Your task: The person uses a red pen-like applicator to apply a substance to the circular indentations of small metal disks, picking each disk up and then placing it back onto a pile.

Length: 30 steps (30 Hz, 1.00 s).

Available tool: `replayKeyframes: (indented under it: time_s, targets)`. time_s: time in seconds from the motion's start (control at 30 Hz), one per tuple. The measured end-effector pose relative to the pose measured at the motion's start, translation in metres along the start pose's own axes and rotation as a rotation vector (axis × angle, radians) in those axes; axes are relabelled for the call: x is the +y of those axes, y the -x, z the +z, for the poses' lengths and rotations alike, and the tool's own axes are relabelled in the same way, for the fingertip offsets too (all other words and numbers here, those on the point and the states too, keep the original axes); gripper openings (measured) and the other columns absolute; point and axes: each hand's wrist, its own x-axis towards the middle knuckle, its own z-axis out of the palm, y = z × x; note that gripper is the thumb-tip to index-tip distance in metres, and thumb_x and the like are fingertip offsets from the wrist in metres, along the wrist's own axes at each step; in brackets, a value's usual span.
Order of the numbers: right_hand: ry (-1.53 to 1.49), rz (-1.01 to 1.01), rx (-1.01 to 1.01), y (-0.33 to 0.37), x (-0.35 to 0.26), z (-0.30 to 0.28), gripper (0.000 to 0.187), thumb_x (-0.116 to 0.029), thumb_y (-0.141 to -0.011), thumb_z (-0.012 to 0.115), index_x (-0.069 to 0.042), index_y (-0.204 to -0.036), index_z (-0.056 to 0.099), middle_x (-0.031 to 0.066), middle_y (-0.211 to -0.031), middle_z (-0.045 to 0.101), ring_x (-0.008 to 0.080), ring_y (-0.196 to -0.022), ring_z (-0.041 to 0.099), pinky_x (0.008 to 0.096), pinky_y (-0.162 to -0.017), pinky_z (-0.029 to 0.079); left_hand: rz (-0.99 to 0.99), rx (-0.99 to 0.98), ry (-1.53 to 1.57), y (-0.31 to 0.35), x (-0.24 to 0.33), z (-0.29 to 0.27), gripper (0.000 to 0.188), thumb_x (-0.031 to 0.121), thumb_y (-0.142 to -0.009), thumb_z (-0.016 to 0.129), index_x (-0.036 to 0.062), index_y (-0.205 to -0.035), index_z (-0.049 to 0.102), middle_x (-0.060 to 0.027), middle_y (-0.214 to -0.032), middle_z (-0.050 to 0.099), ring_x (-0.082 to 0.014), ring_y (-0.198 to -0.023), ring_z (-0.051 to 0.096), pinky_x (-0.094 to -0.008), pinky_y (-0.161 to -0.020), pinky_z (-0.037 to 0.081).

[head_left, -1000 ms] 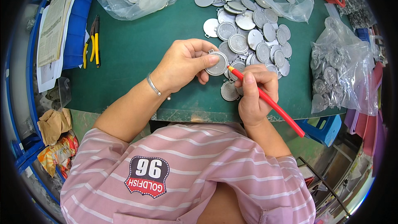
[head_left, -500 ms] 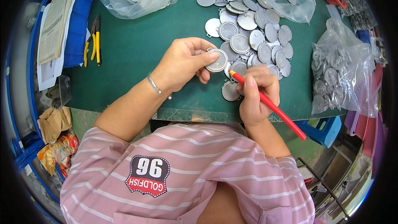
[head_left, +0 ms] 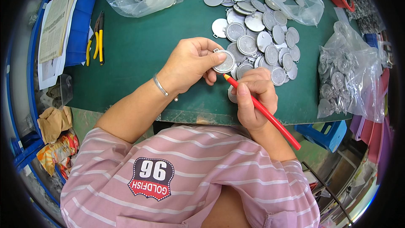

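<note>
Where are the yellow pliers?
The yellow pliers lie on the green mat, far left of the left hand, beside the blue tray.

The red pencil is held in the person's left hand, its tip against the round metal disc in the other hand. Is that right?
Not quite. The head view shows the red pencil in the right hand; its tip meets the round metal disc held by the left hand.

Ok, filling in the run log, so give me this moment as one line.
left hand holds round metal disc | right hand holds red pencil, tip at disc | loose discs on green mat
</note>
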Motion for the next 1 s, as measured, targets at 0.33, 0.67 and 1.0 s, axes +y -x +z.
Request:
replayKeyframes:
  time_s: [0.33,0.67,1.0]
  targets:
    - [0.053,-0.007,-0.046,0.002,0.003,0.003,0.014,0.004,-0.071,0.063,-0.004,-0.077,0.053,0.0061,-0.068,0.057,0.0212,-0.061,0.052,0.0323,-0.064,0.037,0.019,0.02,0.01,-0.002,-0.002,0.001,0.021,0.014,-0.083,0.062,-0.0046,-0.091,0.056,-0.0026,-0.064,0.057,-0.0076,-0.048,0.054,-0.0198,-0.043,0.045]
    - [0.075,0.207,0.082,-0.001,-0.006,0.007,0.014,0.002,-0.076,0.065,-0.002,-0.086,0.057,0.012,-0.087,0.063,0.0177,-0.074,0.06,0.0282,-0.067,0.046,-0.08,-0.154,0.203,0.006,0.005,0.001,0.024,0.019,-0.089,0.055,-0.0028,-0.098,0.058,-0.0036,-0.067,0.058,-0.0086,-0.05,0.053,-0.0192,-0.044,0.043]
    - [-0.465,0.462,0.28,-0.003,-0.003,0.002,0.011,-0.002,-0.091,0.045,-0.002,-0.1,0.039,0.0134,-0.094,0.059,0.0124,-0.077,0.058,0.0246,-0.069,0.049,0.056,-0.071,-0.125,0.01,0.005,0.005,0.023,0.018,-0.086,0.06,-0.0042,-0.091,0.062,-0.0046,-0.069,0.059,-0.0087,-0.054,0.054,-0.0209,-0.05,0.045]
